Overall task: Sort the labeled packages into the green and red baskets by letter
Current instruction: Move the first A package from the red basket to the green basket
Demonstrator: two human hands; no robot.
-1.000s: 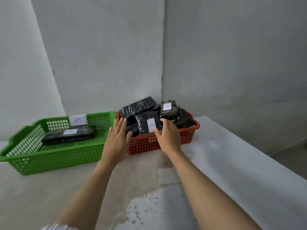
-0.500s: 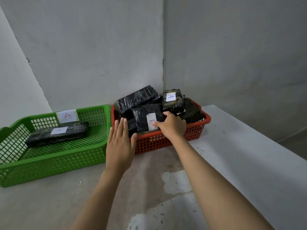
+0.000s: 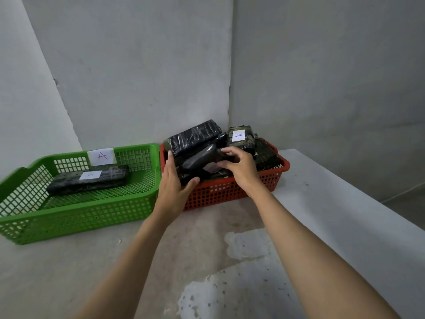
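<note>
A black package [image 3: 200,157] is being lifted from the heaped red basket [image 3: 230,192], gripped by the left hand [image 3: 172,183] at its near end and pinched by the right hand [image 3: 239,166]. Its label is being largely hidden; reading the letter is judged necessary before choosing the green basket [image 3: 80,210].

Green mesh basket [image 3: 80,210] with a white tag [image 3: 101,156] lettered red; red mesh basket [image 3: 230,192]; black glossy packages [image 3: 195,137] with white labels; one camouflage-patterned package [image 3: 243,143]; grey mottled desk [image 3: 253,261].
</note>
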